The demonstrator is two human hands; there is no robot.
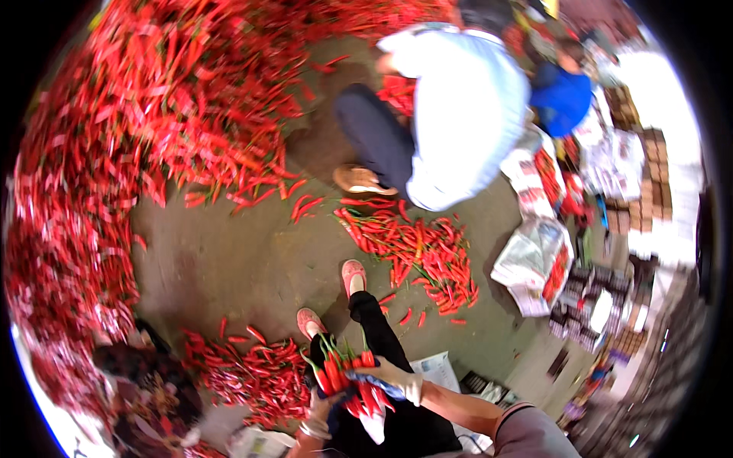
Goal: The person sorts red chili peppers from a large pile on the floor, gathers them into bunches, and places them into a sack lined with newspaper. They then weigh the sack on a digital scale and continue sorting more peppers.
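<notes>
Over my lap I hold a bunch of red chili peppers (pixel 334 372) with green stems, most of the stems pointing away from me. My left hand (pixel 327 403), in a glove with dark blue on it, is closed round the bunch from the left. My right hand (pixel 388 377), in a white and blue glove, closes on its right side. Below the bunch a white pointed thing (pixel 373 429) shows, its kind unclear. A small heap of chili peppers (pixel 256 378) lies to the left of my legs, and another heap (pixel 427 256) lies ahead on the right.
A huge pile of chili peppers (pixel 175 99) fills the far left. One person in a light shirt (pixel 469 114) crouches ahead; another in blue (pixel 563 99) is beyond. A patterned garment (pixel 156 397) shows at lower left. Filled sacks (pixel 531 263) and stacked brown boxes (pixel 655 168) stand right.
</notes>
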